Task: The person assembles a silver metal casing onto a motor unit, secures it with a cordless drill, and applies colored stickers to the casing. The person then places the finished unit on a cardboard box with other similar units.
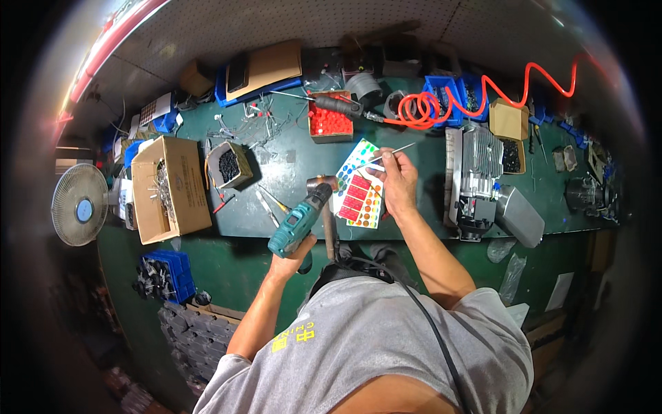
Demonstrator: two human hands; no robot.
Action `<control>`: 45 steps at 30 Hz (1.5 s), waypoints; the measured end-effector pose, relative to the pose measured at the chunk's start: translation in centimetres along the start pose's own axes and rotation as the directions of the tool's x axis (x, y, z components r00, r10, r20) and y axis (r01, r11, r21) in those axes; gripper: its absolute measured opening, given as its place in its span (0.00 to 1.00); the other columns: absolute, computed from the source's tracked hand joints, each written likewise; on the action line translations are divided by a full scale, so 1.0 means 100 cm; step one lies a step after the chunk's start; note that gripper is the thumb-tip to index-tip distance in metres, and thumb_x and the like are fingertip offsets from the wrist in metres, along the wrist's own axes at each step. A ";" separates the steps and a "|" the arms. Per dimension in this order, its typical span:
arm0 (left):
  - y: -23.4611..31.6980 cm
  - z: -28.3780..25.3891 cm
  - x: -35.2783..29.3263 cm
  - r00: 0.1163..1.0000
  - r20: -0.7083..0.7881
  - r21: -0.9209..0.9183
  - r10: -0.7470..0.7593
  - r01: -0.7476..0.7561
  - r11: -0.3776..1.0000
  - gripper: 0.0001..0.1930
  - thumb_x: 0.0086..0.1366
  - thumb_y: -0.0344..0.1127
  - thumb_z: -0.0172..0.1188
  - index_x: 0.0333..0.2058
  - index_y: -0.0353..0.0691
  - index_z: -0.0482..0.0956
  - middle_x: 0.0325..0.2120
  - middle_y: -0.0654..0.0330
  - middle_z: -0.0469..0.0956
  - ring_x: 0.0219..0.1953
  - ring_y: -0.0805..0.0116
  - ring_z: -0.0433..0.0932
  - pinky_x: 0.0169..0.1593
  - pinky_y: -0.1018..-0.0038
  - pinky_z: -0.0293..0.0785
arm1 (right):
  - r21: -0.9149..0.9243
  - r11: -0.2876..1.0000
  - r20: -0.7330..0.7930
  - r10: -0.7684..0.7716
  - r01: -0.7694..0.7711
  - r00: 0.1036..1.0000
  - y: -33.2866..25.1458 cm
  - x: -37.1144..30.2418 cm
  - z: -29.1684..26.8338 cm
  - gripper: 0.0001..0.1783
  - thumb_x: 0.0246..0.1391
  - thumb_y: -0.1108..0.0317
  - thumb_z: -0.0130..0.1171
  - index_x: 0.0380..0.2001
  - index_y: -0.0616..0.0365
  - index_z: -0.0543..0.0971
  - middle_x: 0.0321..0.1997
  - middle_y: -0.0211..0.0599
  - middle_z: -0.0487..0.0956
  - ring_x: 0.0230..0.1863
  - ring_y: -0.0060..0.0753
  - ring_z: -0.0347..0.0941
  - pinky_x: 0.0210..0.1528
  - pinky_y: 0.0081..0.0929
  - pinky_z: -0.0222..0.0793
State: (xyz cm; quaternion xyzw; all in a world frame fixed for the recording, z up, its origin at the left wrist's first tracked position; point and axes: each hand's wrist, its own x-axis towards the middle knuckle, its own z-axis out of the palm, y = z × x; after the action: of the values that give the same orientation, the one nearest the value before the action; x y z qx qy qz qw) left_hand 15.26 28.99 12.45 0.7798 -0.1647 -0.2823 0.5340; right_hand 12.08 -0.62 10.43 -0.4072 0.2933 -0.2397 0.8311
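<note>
My left hand point(295, 259) is wrapped round the grip of a teal power drill point(295, 225), its dark chuck pointing away from me over the bench edge. Beside the chuck lies a hammer point(329, 231), its handle reaching past the near edge. In my right hand point(401, 181) a thin metal rod point(405, 148) is pinched between thumb and fingers; whether it is a bit or a plain rod I cannot tell. Under and left of that hand are sticker sheets point(373, 208) with red, orange, green and blue labels.
A grey finned metal housing point(480, 155) stands to the right. Beyond the sheets sit a box of red caps point(331, 124) and an air gun point(338, 104) on a coiled red hose point(417, 110). Left are cardboard boxes point(186, 190), a screwdriver point(274, 199) and a fan point(81, 205).
</note>
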 end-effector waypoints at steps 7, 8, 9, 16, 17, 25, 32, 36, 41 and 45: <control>0.016 0.004 0.000 0.999 0.011 -0.167 -0.041 0.042 0.985 0.15 0.62 0.26 0.65 0.48 0.37 0.81 0.39 0.63 0.81 0.37 0.73 0.78 0.46 0.71 0.75 | 0.187 0.963 0.100 0.179 -0.195 0.979 0.000 0.001 0.008 0.08 0.71 0.67 0.52 0.47 0.60 0.70 0.46 0.48 0.81 0.46 0.45 0.83 0.47 0.35 0.84; 0.017 0.004 0.001 0.998 0.022 -0.187 -0.067 0.070 0.980 0.15 0.61 0.26 0.65 0.48 0.37 0.81 0.38 0.63 0.82 0.37 0.73 0.79 0.46 0.71 0.76 | 0.199 0.954 0.127 0.201 -0.223 0.971 0.005 -0.002 0.007 0.08 0.71 0.68 0.52 0.47 0.59 0.70 0.46 0.49 0.81 0.47 0.46 0.83 0.48 0.36 0.84; 0.017 0.005 0.001 0.997 0.026 -0.216 -0.075 0.079 0.973 0.16 0.61 0.27 0.66 0.48 0.37 0.81 0.38 0.62 0.82 0.37 0.73 0.79 0.46 0.70 0.76 | 0.207 0.945 0.155 0.223 -0.253 0.962 0.008 -0.004 0.006 0.08 0.70 0.68 0.52 0.47 0.58 0.70 0.47 0.49 0.81 0.48 0.48 0.83 0.48 0.37 0.84; 0.011 0.010 0.005 0.989 0.081 -0.286 -0.127 0.145 0.947 0.18 0.62 0.29 0.65 0.51 0.36 0.80 0.42 0.60 0.83 0.39 0.70 0.81 0.48 0.68 0.77 | 0.169 0.936 0.169 0.280 -0.307 0.945 0.010 -0.011 0.012 0.06 0.70 0.69 0.52 0.47 0.58 0.70 0.46 0.50 0.81 0.47 0.48 0.83 0.48 0.39 0.85; 0.011 0.011 0.005 0.987 0.092 -0.299 -0.130 0.152 0.942 0.18 0.62 0.29 0.65 0.52 0.36 0.79 0.43 0.59 0.83 0.39 0.69 0.81 0.48 0.68 0.77 | 0.161 0.936 0.174 0.286 -0.314 0.942 0.009 -0.012 0.010 0.06 0.70 0.69 0.52 0.47 0.58 0.71 0.46 0.49 0.81 0.47 0.47 0.83 0.48 0.39 0.85; 0.013 0.011 0.005 0.979 0.150 -0.368 -0.140 0.187 0.911 0.20 0.63 0.28 0.64 0.54 0.36 0.77 0.47 0.57 0.81 0.41 0.67 0.82 0.49 0.67 0.78 | 0.155 0.920 0.260 0.313 -0.359 0.913 0.004 -0.010 0.000 0.07 0.70 0.67 0.54 0.45 0.59 0.72 0.44 0.47 0.81 0.44 0.42 0.83 0.49 0.40 0.83; 0.013 0.022 0.012 0.994 0.113 -0.200 0.000 0.023 0.980 0.22 0.61 0.28 0.68 0.55 0.39 0.79 0.47 0.61 0.82 0.44 0.72 0.78 0.51 0.69 0.76 | 0.118 0.922 0.205 0.341 -0.369 0.917 0.008 -0.023 0.004 0.10 0.71 0.63 0.53 0.44 0.57 0.76 0.44 0.43 0.83 0.45 0.37 0.82 0.53 0.39 0.80; 0.024 0.032 0.018 0.989 0.128 -0.125 0.079 -0.063 0.990 0.16 0.63 0.25 0.67 0.50 0.39 0.80 0.41 0.64 0.80 0.43 0.72 0.77 0.48 0.71 0.75 | 0.430 0.764 0.179 0.450 -0.481 0.875 0.031 -0.023 0.012 0.18 0.73 0.53 0.42 0.40 0.54 0.74 0.47 0.54 0.84 0.45 0.47 0.83 0.52 0.45 0.80; 0.034 0.053 0.016 0.985 0.047 0.040 0.169 -0.171 0.984 0.10 0.66 0.32 0.68 0.44 0.39 0.81 0.33 0.65 0.80 0.34 0.72 0.76 0.39 0.70 0.75 | 0.656 0.660 -0.031 0.508 -0.366 0.861 0.021 -0.035 0.058 0.19 0.74 0.52 0.41 0.32 0.53 0.64 0.25 0.39 0.70 0.26 0.40 0.71 0.37 0.49 0.76; 0.042 0.063 0.011 0.980 -0.048 0.106 0.191 -0.185 0.977 0.08 0.67 0.35 0.68 0.43 0.40 0.82 0.31 0.66 0.79 0.34 0.72 0.76 0.39 0.71 0.74 | 0.598 0.729 -0.136 0.503 -0.334 0.854 0.008 -0.038 0.071 0.16 0.72 0.55 0.41 0.32 0.53 0.64 0.24 0.36 0.68 0.24 0.37 0.69 0.32 0.43 0.74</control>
State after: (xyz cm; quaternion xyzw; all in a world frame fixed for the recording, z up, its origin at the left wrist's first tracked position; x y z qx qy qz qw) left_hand 12.47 22.11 14.36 0.7944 -0.2364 -0.1992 0.5228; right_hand 14.34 6.00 14.40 -0.0316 0.4138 -0.1751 0.8928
